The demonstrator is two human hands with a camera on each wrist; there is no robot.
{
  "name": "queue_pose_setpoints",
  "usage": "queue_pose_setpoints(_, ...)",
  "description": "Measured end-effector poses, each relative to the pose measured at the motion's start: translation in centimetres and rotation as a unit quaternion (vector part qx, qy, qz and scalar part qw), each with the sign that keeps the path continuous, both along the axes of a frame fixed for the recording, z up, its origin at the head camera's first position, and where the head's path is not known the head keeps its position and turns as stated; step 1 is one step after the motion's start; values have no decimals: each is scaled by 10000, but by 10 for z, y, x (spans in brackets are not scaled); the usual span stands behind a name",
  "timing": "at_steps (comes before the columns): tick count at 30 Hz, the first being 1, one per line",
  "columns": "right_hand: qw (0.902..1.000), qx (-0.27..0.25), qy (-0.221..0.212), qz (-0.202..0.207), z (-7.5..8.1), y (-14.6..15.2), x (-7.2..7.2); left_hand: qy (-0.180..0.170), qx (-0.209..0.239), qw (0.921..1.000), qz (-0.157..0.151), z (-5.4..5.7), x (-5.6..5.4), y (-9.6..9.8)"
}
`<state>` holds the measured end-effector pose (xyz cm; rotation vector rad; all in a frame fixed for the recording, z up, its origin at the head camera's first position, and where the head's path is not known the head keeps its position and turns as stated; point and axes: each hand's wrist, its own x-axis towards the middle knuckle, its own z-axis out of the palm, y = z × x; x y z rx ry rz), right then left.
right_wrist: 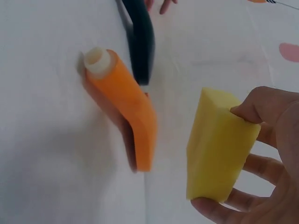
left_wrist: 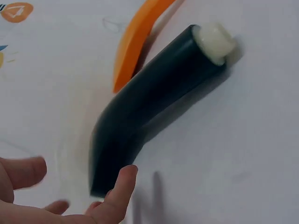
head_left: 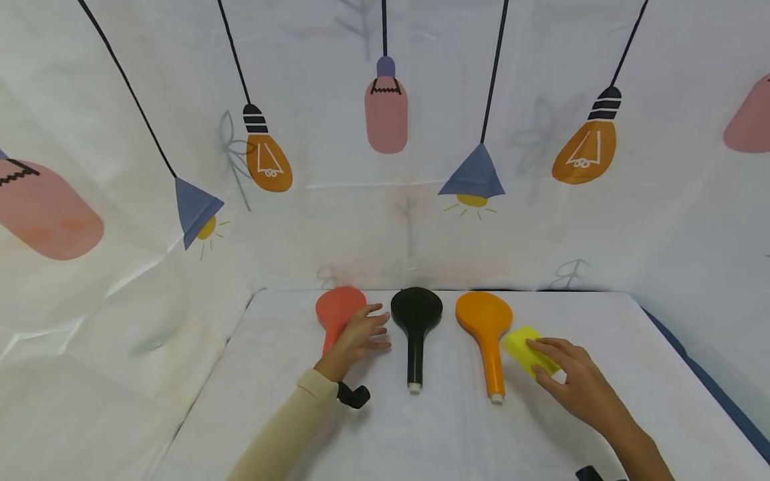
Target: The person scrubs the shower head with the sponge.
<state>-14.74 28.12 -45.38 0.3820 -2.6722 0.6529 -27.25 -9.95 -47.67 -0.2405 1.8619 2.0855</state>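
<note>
Three hand shower heads lie in a row: a red one (head_left: 339, 308), a black one (head_left: 416, 314) and an orange one (head_left: 484, 317), their handles with white ends toward the person. My right hand (head_left: 580, 381) pinches a yellow sponge (right_wrist: 219, 147) between thumb and fingers, just right of the orange shower head (right_wrist: 128, 105). Over the red shower head's handle, my left hand (head_left: 357, 337) reaches with spread fingers and holds nothing. In the left wrist view, its fingers (left_wrist: 122, 189) come near the black shower head (left_wrist: 149, 102); whether they touch it I cannot tell.
A white-covered table (head_left: 445, 441) bears everything. Behind it hangs a white cloth (head_left: 337, 227) printed with lamps and bulbs. Dark wrist straps or mounts show at the left wrist (head_left: 353, 395) and right wrist (head_left: 589, 473).
</note>
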Motion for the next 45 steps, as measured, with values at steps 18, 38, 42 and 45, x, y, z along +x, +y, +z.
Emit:
queue_pose_setpoints(18,9958,-255,-856,178,-8,-26,-17,-350,13,9993,155,-36,-11,51)
queue_pose_setpoints(38,9916,-379,-1220,218,-12,-24,-9,193,263,9991,271,-47,-2,48)
queue_pose_setpoints(42,9920,-453,-1156,232,-9,-24,-9,380,378,9983,224,-43,3,44)
queue_pose_setpoints(45,9941,-458,-940,288,-5,-24,-9,508,601,9967,196,-34,7,42)
